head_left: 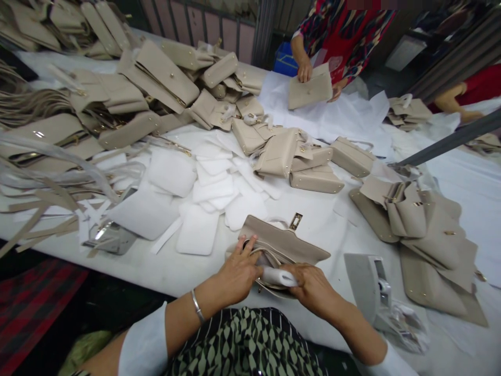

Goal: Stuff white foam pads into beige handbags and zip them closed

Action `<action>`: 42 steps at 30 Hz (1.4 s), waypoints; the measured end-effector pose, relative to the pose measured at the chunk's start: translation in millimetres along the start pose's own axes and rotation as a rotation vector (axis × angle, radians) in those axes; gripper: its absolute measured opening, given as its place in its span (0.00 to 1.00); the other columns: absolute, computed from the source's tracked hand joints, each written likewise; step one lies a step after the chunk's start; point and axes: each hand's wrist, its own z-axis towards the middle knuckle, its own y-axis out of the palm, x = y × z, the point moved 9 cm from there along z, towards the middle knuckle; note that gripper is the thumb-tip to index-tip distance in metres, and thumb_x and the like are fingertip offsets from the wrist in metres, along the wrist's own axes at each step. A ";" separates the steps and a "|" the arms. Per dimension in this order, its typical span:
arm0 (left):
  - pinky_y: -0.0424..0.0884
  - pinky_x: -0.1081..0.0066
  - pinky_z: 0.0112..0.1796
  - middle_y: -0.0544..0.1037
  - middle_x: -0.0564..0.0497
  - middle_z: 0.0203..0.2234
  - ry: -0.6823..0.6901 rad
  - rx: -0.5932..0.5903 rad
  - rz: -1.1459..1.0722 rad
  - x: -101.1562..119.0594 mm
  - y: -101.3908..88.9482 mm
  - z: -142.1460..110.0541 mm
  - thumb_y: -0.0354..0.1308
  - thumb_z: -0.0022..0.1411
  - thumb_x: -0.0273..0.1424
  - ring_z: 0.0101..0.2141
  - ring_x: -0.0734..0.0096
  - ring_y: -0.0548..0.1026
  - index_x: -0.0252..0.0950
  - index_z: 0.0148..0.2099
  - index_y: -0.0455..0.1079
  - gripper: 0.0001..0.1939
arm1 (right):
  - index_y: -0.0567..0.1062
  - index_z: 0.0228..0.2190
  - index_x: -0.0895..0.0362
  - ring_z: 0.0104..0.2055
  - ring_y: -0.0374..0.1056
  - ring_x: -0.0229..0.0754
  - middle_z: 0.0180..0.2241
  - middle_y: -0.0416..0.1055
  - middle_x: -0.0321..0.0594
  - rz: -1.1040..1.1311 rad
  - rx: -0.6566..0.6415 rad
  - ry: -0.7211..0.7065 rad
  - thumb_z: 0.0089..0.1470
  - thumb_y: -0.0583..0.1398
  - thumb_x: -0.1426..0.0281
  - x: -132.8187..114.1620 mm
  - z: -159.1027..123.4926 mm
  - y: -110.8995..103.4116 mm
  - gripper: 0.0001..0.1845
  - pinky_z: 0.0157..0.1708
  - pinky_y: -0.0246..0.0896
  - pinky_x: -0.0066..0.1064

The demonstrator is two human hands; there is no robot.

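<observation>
A beige handbag lies at the table's near edge, its flap folded back and a gold clasp plate at the flap's far edge. My left hand grips the left side of the bag's mouth, some fingertips over the rim. In my right hand is a white foam sheet, bent into a curve and partly inside the bag's opening. The far end of the sheet is hidden within the bag. Left of the bag, flat white foam sheets lie in a loose, overlapping pile.
Beige handbags are heaped along the back left, with more bags stacked at right. Loose straps and a grey metal box sit at left. Across the table a co-worker's hands hold a beige bag. A dark bar slants in from the right.
</observation>
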 end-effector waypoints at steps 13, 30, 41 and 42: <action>0.33 0.40 0.59 0.68 0.50 0.53 -0.027 -0.008 0.010 -0.6 7.2 -1.3 0.52 0.61 0.30 0.64 0.42 0.40 0.41 0.41 0.74 0.10 | 0.75 0.38 0.62 0.41 0.73 0.51 0.37 0.75 0.55 -0.444 -0.399 0.037 0.53 0.55 0.74 -11.2 54.6 30.5 0.12 0.40 0.64 0.38; 0.37 0.43 0.59 0.65 0.46 0.56 0.002 -0.013 -0.013 3.0 10.9 0.7 0.54 0.60 0.30 0.63 0.46 0.41 0.40 0.46 0.73 0.12 | 0.73 0.39 0.57 0.39 0.68 0.42 0.38 0.73 0.44 -0.197 0.145 -0.183 0.63 0.48 0.71 -26.9 -5.7 -10.2 0.15 0.43 0.62 0.34; 0.34 0.42 0.59 0.68 0.51 0.53 0.011 -0.009 -0.043 1.7 5.2 4.5 0.51 0.61 0.28 0.63 0.45 0.44 0.39 0.40 0.73 0.10 | 0.73 0.31 0.62 0.30 0.70 0.44 0.29 0.74 0.48 -0.479 -0.245 -0.119 0.49 0.51 0.83 -16.2 15.3 18.3 0.12 0.29 0.59 0.29; 0.34 0.42 0.59 0.68 0.50 0.53 0.012 -0.002 -0.041 1.2 5.2 4.4 0.51 0.62 0.28 0.63 0.46 0.44 0.39 0.40 0.73 0.10 | 0.73 0.32 0.62 0.31 0.71 0.45 0.30 0.74 0.49 -0.483 -0.241 -0.105 0.50 0.51 0.83 -16.6 16.5 16.6 0.12 0.30 0.60 0.30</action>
